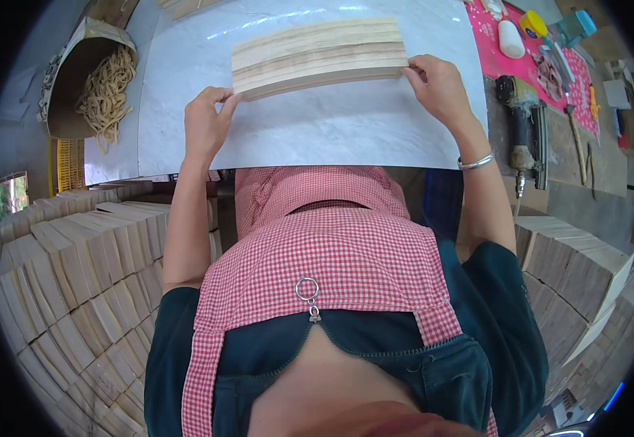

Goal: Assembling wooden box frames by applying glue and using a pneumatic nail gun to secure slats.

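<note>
A long, pale wooden board [317, 52] with darker grain stripes lies across the work table in front of me. A second wooden layer shows under its near edge; whether the two are joined I cannot tell. My left hand [208, 124] pinches the near left corner between thumb and fingers. At the near right corner, my right hand [439, 87] grips the board the same way, a silver bangle [476, 162] on its wrist. The board's long side faces me, its right end slightly farther up the table.
The white marbled table [317, 138] has its front edge at my waist. On the left hangs an open sack [62, 91] of tan rubber bands [106, 98]. A nail gun [523, 131], a white bottle [510, 38] and a yellow tub [532, 24] sit right. Stacked wooden boards [91, 269] flank me.
</note>
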A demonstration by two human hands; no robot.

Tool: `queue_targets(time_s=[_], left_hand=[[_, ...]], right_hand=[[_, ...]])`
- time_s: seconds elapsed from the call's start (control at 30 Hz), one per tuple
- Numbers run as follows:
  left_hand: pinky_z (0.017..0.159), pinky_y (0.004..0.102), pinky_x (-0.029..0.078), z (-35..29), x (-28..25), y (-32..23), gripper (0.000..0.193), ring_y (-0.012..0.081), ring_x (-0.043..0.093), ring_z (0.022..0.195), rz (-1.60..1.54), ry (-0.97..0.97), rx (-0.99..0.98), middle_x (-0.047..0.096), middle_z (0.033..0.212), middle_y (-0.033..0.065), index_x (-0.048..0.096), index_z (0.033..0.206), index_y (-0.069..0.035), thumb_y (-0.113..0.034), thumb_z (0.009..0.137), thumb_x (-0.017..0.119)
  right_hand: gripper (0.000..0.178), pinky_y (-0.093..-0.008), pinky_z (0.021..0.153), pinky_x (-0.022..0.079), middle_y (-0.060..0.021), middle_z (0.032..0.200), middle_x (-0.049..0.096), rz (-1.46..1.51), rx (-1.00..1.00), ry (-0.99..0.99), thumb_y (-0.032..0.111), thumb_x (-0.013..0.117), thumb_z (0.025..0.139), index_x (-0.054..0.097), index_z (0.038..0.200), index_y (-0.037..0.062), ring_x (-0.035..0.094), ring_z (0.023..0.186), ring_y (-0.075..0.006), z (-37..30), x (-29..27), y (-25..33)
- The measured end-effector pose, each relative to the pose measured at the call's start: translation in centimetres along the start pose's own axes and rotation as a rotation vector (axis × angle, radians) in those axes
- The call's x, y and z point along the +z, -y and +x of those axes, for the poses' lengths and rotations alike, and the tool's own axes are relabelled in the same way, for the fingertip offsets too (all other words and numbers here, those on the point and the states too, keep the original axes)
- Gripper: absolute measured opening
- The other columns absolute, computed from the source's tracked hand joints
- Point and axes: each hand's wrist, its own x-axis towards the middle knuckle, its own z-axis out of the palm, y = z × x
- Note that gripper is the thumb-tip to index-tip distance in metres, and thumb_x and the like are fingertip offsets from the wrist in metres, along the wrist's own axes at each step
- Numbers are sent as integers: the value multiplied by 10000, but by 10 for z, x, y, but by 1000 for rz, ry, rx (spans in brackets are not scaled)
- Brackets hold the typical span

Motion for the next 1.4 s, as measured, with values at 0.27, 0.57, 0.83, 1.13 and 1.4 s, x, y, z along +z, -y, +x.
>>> queue_targets(time_s=[0.27, 0.57, 0.83, 1.13, 1.4], left_hand=[[737, 289, 515, 2, -7, -6, 185, 189, 660, 779, -74, 11, -44, 747, 897, 107, 758, 961, 40, -110, 852, 765], [740, 279, 516, 5, -6, -6, 187, 175, 647, 758, -140, 38, -180, 747, 880, 103, 755, 966, 50, -89, 842, 773], [738, 275, 515, 0, -1, -5, 167, 170, 639, 745, -59, -22, -56, 737, 858, 95, 744, 942, 58, -74, 844, 768], [727, 280, 509, 1, -1, -3, 146, 186, 629, 728, -64, -39, 25, 723, 847, 95, 731, 930, 58, -65, 855, 752], [750, 285, 510, -2, 2, 4, 167, 190, 638, 751, -68, -65, 70, 729, 858, 94, 731, 953, 57, -79, 858, 751]], right_hand=[[72, -307, 559, 460, -69, 714, 702, 72, 29, -66, 48, 726, 834, 730, 865, -16, 563, 548, -184, -2, 1, 1], [77, -332, 559, 468, -98, 662, 678, -25, -11, -22, 59, 710, 810, 718, 780, -11, 560, 526, -224, 6, -3, -2], [132, -375, 572, 487, -137, 646, 667, -30, 21, 71, 81, 663, 788, 692, 700, -12, 573, 521, -291, 16, -13, 2], [108, -379, 569, 481, -133, 601, 643, 20, 29, 43, 61, 658, 770, 702, 695, -2, 557, 507, -286, 13, -7, -2], [95, -306, 508, 413, -75, 579, 621, 48, -53, -20, 54, 719, 814, 721, 769, -30, 461, 464, -175, 9, 0, -8]])
